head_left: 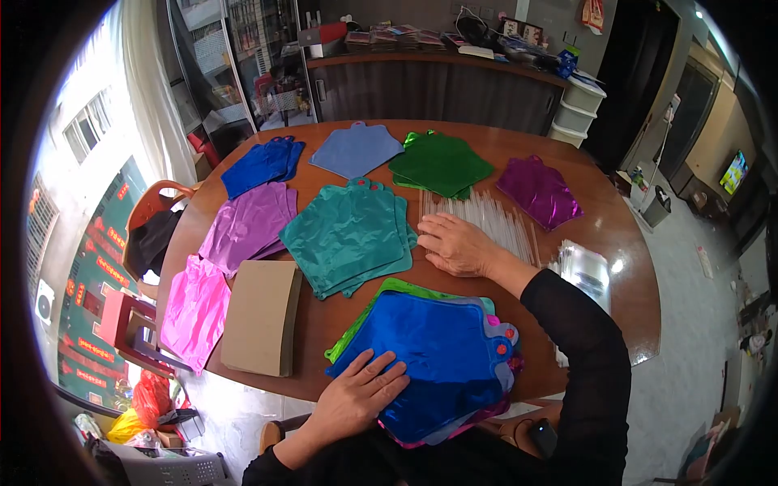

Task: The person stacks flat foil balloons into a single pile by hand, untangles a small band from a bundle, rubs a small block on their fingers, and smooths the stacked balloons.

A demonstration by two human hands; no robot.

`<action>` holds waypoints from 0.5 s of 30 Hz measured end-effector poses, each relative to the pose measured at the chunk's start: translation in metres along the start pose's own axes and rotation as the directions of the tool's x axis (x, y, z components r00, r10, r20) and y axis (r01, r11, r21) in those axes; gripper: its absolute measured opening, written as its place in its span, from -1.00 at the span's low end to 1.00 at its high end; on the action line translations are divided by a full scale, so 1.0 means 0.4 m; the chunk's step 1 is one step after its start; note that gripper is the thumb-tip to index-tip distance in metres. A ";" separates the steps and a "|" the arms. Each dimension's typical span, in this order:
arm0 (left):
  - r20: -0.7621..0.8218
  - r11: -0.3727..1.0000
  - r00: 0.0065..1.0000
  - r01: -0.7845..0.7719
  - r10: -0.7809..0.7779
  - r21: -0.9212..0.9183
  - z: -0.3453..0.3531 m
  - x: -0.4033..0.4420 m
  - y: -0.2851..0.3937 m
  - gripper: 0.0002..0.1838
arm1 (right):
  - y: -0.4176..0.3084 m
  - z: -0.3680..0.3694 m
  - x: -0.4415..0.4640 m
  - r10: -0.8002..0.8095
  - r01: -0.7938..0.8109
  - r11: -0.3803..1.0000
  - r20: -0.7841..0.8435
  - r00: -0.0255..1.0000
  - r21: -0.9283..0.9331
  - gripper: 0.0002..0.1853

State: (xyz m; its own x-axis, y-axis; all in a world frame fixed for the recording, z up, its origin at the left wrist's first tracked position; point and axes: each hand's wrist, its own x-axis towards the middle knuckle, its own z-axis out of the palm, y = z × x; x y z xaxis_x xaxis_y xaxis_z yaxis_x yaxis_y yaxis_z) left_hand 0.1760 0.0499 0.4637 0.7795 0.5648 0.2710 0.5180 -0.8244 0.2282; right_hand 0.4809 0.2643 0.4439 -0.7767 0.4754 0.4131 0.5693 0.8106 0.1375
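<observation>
My left hand [356, 397] lies with fingers spread on a blue foil sheet [429, 340], the top of a stack of coloured sheets at the table's near edge. Green, pink and grey-violet edges show under it, with red round pieces at its right. My right hand [455, 245] reaches over the table's middle, its fingers bent at the left end of a bundle of clear thin sticks [494, 219]. Whether it holds any stick cannot be made out. Just left of it is a pile of teal foil sheets [348, 235].
Around the wooden table [640, 283] lie green sheets [442, 164], purple sheets [539, 193], lilac sheets [251, 223], pink sheets [194, 312], a brown cardboard stack [258, 320] and clear plastic packets [585, 271]. A chair [154, 211] stands at the left.
</observation>
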 end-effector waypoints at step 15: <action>0.006 1.000 1.000 0.015 -0.015 -0.017 0.004 -0.002 0.000 -0.59 | 0.064 0.006 -0.006 0.014 -0.010 0.997 -0.051 0.999 0.073 -0.79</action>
State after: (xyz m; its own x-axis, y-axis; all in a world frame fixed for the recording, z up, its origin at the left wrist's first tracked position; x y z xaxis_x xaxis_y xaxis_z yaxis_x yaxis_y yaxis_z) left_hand 0.1761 0.0494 0.4621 0.7738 0.5768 0.2616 0.5237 -0.8150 0.2479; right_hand 0.4966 0.2847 0.4442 -0.7539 0.4686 0.4604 0.5558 0.8286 0.0668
